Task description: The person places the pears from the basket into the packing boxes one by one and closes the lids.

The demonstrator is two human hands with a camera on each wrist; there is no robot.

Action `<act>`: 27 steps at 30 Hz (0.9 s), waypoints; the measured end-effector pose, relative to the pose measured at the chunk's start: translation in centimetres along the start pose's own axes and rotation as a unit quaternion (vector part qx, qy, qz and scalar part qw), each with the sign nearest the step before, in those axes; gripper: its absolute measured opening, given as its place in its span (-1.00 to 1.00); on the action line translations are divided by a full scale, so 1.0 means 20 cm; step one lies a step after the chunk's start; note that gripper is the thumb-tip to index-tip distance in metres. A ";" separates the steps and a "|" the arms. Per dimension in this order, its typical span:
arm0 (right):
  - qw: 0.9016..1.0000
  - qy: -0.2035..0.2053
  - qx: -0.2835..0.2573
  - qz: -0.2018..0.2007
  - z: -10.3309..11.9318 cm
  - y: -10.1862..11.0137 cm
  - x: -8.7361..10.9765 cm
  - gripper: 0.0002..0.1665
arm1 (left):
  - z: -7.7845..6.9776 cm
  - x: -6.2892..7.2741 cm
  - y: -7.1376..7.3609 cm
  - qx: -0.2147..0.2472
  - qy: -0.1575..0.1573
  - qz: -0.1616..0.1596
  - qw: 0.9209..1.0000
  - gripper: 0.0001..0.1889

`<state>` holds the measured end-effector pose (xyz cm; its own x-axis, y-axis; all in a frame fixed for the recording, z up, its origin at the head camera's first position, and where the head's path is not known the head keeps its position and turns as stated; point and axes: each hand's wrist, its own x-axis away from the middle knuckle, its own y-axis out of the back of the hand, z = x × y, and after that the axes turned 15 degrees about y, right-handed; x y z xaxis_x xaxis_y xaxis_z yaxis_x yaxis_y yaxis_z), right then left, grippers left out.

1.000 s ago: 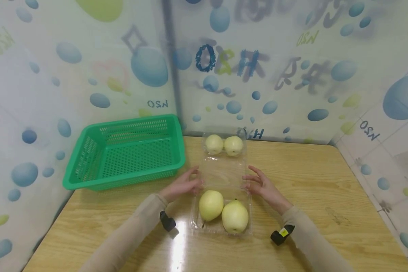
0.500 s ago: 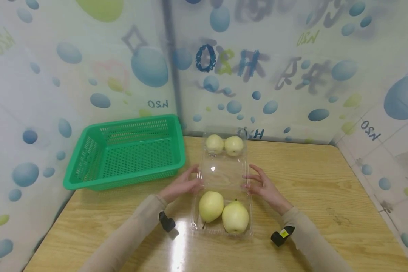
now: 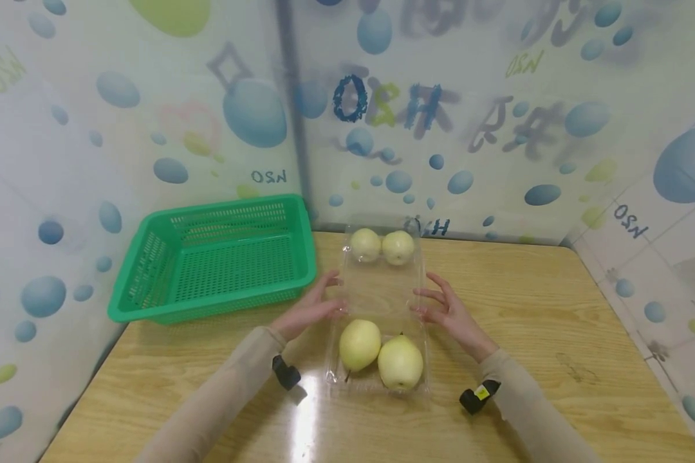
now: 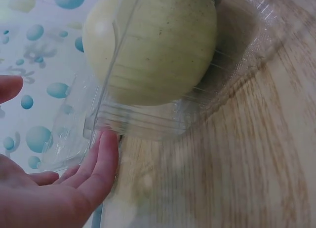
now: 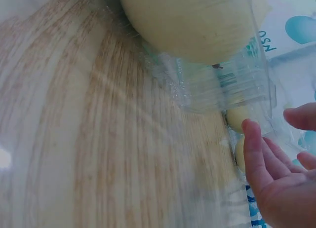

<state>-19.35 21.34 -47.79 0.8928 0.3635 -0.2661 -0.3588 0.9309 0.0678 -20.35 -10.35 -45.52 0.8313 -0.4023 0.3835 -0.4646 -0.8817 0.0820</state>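
A hinged clear plastic fruit box [image 3: 376, 292] stands unfolded on the table, its lid side away from me. Two pale yellow pears, a left one [image 3: 360, 345] and a right one [image 3: 401, 362], lie in its near half. Two further pears [image 3: 365, 245] show at the far end, overlapped by the clear plastic. My left hand [image 3: 309, 312] is at the box's left side, fingers extended, a fingertip at the plastic edge in the left wrist view. Mirroring it, my right hand [image 3: 452, 318] has spread fingers along the right side, fingertips close to the edge.
A green perforated basket [image 3: 231, 267] stands at the back left of the wooden table [image 3: 533, 308], near my left hand. A wall sheet [image 3: 481, 212] with blue drops rises right behind the table's far edge.
The near half of the box and its two pears have shifted slightly away from me. Both hands have edged forward a little, and the lid's edges sit slightly differently.
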 end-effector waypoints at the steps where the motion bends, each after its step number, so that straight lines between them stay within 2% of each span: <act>1: 1.000 0.002 -0.004 -0.001 0.00 0.00 0.00 -0.13 | 0.00 0.00 0.00 0.003 -0.001 -0.001 1.000 -0.21; 9: 0.999 0.026 -0.019 0.004 0.00 0.00 -0.02 -0.13 | -0.02 0.01 0.00 0.007 -0.006 -0.005 1.000 -0.23; 17: 0.998 0.062 -0.022 -0.009 0.02 0.00 -0.02 -0.21 | -0.04 0.01 0.01 0.016 -0.018 0.019 1.000 -0.21; 27: 0.998 0.036 0.037 -0.028 0.06 0.00 -0.01 -0.24 | -0.05 0.02 0.02 0.005 -0.009 0.016 1.000 -0.23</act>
<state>-19.24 21.27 -46.49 0.8881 0.3105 -0.3388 -0.2860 0.9505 0.1214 -20.45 -10.61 -44.48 0.8215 -0.4347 0.3690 -0.4878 -0.8709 0.0600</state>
